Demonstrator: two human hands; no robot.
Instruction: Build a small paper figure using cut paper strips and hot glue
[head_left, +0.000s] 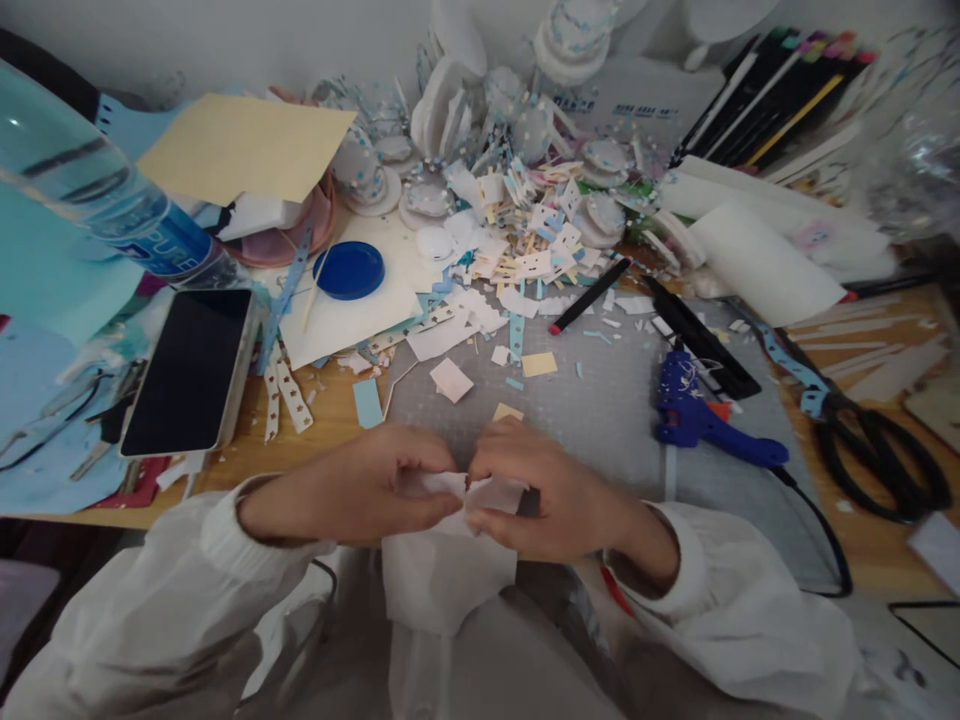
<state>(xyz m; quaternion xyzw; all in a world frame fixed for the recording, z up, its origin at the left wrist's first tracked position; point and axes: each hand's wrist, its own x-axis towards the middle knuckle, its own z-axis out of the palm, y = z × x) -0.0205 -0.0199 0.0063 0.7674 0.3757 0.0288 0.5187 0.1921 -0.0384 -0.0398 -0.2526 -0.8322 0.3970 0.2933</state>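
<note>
A papercraft worktable [328, 405]: glue gun [681, 412], scissors [838, 404], markers [780, 110], paper scraps [536, 250]

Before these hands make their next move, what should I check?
1. Thin white paper held: ok, pinched by left hand and right hand.
2. Paper in one piece: cannot tell, partly hidden.
3. Blue glue gun apart from hands: ok.
4. Glue gun cool: cannot tell.
5. Black-handled metal scissors aside: ok, far right.
6. Flat grey mat uncluttered: not ok, small paper scraps lie there.

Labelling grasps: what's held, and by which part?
White paper, pinched near its upper edge by left hand and right hand; can't tell if it's one piece.
</note>
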